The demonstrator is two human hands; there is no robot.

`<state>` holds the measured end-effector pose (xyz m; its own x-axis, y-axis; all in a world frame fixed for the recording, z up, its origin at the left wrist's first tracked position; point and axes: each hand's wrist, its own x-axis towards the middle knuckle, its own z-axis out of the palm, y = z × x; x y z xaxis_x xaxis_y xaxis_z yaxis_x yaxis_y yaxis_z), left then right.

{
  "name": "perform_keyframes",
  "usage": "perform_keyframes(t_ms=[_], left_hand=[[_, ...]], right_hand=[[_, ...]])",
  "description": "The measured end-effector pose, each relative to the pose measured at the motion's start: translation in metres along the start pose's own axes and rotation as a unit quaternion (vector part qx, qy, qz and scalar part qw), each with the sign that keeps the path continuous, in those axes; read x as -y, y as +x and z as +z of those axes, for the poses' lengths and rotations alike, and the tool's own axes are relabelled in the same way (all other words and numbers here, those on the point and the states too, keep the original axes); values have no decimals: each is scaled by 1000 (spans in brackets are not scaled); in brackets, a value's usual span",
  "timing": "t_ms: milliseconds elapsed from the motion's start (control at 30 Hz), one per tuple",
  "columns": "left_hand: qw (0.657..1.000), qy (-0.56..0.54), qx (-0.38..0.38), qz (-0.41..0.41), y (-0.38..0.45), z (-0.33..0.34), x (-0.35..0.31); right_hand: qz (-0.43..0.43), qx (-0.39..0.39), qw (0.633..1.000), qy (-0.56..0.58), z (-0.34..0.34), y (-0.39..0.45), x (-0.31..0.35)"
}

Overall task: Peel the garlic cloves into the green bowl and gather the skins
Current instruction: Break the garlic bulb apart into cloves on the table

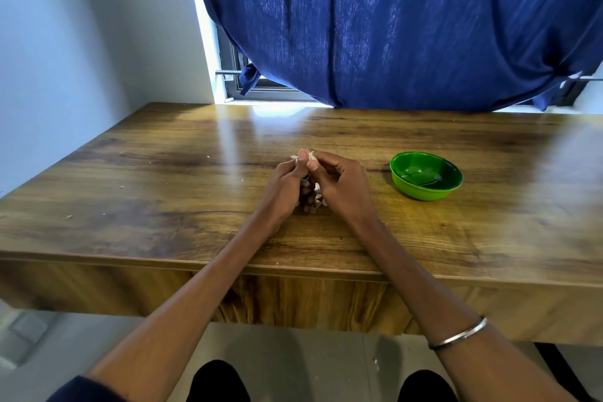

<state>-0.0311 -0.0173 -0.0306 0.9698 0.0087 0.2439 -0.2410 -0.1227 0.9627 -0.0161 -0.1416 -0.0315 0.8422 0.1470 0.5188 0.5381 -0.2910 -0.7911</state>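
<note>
Both hands meet over the middle of the wooden table (130, 199). My left hand (287, 188) and my right hand (342, 184) pinch a small white garlic clove (310, 156) between their thumbs and fingertips. More white garlic skins (318, 197) show between the palms, low near the tabletop, mostly hidden by the hands. The green bowl (426, 174) stands on the table to the right of my right hand, about a hand's width away. Its inside is dark and glossy; I cannot tell what lies in it.
A few tiny skin flakes (121, 186) lie scattered on the left half of the table. A blue curtain (391, 26) hangs over the window behind the table's far edge. A white wall stands at the left. My right forearm carries a metal bangle (458, 334).
</note>
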Motion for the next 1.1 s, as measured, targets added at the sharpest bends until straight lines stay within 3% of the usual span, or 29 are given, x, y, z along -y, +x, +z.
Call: perform_keyframes(t_ms=[333,467,633,867,1100], left_hand=[[1000,19,8,12,-1,5,2],[1000,-7,-10,-5,-1,5,0],[1000,-12,-20,1,-1,3,-1],[997,59,-19,54,0,3,3],[991,101,-26,85,0,8,3]], right_hand=[[32,-20,998,-43,0,3,-6],[50,-22,998,7,0,2,-5],[48,13,999,-3,0,2,-4],[6,-9,999,42,-3,0,1],[37,4,997,61,-2,4,-6]])
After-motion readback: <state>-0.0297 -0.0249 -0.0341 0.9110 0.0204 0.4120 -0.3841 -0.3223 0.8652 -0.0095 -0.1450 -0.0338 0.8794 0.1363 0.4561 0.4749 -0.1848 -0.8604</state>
